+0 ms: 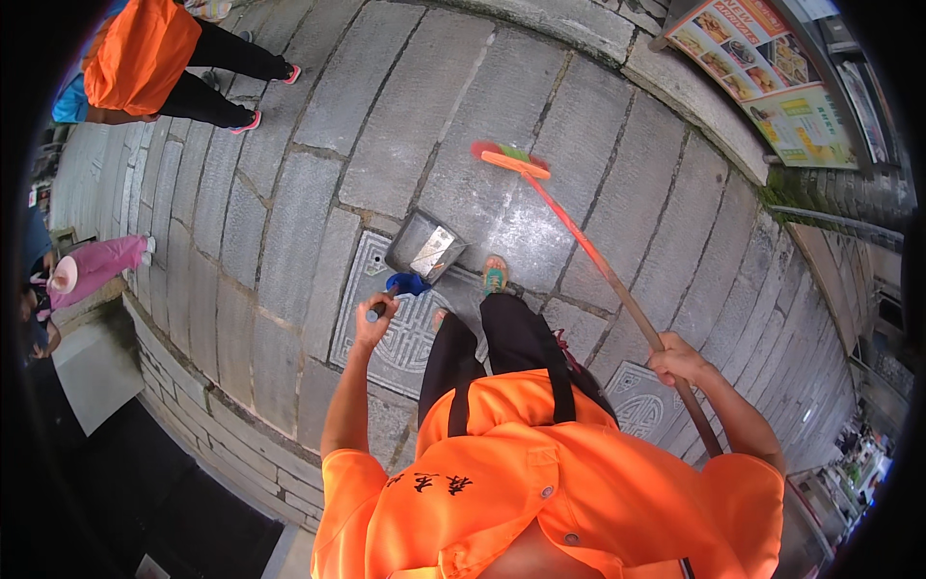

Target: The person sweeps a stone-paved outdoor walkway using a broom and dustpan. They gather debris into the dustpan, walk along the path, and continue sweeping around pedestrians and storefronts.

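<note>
My right hand point(678, 360) is wrapped round the long handle of a broom. The broom point(588, 249) reaches forward and left, its orange head and red and green bristles over the paving ahead of my feet; the bristles are blurred. In my left hand point(374, 317) is the upper end of a dustpan's handle, its fingers closed on the dark grip. Below that hand, the grey dustpan point(400, 249) is by the stone paving near my feet, with a blue part point(409, 283) at its handle side. Something pale and flat point(436, 251) shows inside the pan.
A carved stone cover point(362, 289) lies beside my feet, and another point(639, 405) is to the right. At upper left walks a person in an orange top point(140, 58); a person in pink point(101, 270) is at far left. A menu board point(767, 77) stands beyond the kerb at upper right.
</note>
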Demonstrator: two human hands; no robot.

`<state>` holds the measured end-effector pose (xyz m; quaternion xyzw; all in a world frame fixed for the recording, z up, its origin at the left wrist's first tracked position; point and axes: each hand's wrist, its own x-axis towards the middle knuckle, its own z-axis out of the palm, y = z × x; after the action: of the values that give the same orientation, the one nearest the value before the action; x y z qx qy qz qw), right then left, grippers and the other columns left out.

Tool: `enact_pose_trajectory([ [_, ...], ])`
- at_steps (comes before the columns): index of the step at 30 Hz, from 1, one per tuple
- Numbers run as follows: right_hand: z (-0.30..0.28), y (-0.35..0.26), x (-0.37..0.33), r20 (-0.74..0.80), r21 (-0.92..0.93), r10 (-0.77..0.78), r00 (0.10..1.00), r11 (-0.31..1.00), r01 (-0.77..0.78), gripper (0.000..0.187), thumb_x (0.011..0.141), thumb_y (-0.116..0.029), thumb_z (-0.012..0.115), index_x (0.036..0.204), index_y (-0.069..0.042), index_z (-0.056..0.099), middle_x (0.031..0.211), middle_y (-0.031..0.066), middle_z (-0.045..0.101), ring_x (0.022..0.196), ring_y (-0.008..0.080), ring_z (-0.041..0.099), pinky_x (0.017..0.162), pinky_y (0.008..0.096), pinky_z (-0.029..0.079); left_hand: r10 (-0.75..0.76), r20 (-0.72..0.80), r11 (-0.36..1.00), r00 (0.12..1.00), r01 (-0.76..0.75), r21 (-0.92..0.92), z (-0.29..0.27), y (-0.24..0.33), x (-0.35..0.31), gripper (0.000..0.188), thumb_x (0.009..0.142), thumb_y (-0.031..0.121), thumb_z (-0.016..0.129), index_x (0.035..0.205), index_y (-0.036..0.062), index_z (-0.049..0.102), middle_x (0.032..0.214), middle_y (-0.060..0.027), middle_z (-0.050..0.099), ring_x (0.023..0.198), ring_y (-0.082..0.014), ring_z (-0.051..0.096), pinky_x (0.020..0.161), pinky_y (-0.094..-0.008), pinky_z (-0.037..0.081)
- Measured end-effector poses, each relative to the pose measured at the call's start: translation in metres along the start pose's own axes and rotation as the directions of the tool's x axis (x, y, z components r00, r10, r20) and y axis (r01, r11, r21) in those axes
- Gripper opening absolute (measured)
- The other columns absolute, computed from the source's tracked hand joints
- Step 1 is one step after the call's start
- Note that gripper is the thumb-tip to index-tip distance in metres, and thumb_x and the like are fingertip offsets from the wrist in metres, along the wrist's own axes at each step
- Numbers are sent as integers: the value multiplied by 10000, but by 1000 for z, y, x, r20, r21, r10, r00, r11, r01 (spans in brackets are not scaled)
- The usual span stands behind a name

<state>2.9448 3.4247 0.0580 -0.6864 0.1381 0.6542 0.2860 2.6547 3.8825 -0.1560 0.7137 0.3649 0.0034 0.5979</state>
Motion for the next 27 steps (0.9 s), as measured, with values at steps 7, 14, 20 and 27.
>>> enact_pose_trajectory([
  [7, 16, 30, 24, -79, 266, 143, 987, 957, -118, 100, 673, -16, 505, 642, -22, 410, 500, 58, 422, 385, 150, 451, 330, 292, 341, 196, 243, 940, 950, -252, 228, 24, 3, 55, 143, 688, 76, 705, 712, 15, 578, 665, -93, 597, 623, -153, 572, 616, -284, 453],
  [14, 92, 39, -4, 217, 378, 74, 973, 913, -153, 98, 704, -35, 543, 674, -33, 449, 482, 5, 353, 351, 97, 338, 318, 246, 226, 115, 244, 957, 963, -173, 233, 32, -4, 76, 181, 696, 136, 707, 682, 5, 583, 645, -81, 600, 608, -150, 566, 636, -287, 447],
  [20, 112, -39, -45, 133, 380, -35, 990, 925, -18, 112, 696, -6, 544, 693, -32, 435, 470, 3, 361, 328, 93, 344, 298, 244, 237, 148, 192, 982, 970, -166, 84, -21, -5, 58, 159, 732, 103, 684, 676, -1, 578, 639, -57, 582, 583, -114, 542, 586, -262, 443],
  [27, 121, -221, 122, -56, 79, -226, 972, 970, 230, 132, 725, -22, 526, 749, -63, 402, 497, -9, 387, 334, 71, 382, 278, 247, 288, -145, -23, 970, 989, 138, -198, -119, -2, 39, 160, 787, 131, 634, 680, 24, 585, 593, -20, 546, 495, -79, 487, 463, -231, 392],
])
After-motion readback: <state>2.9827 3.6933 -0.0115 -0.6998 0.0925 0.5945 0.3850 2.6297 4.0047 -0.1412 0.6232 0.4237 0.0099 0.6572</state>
